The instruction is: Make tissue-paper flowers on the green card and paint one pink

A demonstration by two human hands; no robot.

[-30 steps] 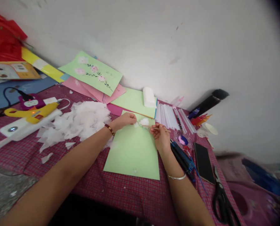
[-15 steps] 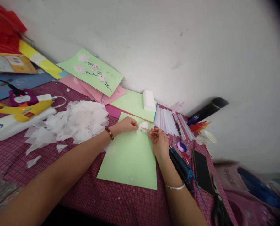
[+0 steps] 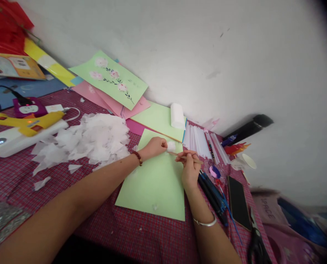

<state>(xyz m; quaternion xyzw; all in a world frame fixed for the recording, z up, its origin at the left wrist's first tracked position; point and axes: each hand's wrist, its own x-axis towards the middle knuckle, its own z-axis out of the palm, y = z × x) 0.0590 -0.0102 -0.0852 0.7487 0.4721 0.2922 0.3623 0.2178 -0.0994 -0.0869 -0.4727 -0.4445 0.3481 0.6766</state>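
Observation:
A sheet of light green paper (image 3: pixel 152 187) lies on the checked tablecloth before me. Near its far edge sits a small crumpled piece of white tissue paper (image 3: pixel 171 146). My left hand (image 3: pixel 156 147) is closed, its fingertips pinched at the left edge of that tissue. Between the fingers of my right hand (image 3: pixel 191 170) is a thin wooden stick (image 3: pixel 176 154), its tip just below the tissue, pointing left. A heap of torn white tissue pieces (image 3: pixel 97 139) spreads to the left of the green sheet.
A yellow glue gun (image 3: pixel 28 123) rests on a white power bank at left. Green paper with pink flowers (image 3: pixel 114 79) leans at the back. On the right are white glue sticks (image 3: pixel 196 141), dark pens (image 3: pixel 211 194), a phone (image 3: pixel 238 201), scissors (image 3: pixel 257 238) and a paper cup (image 3: pixel 246 161).
The view has shifted slightly. My left fingertips remain at the tissue, while the stick's tip has dropped from the tissue to just below it.

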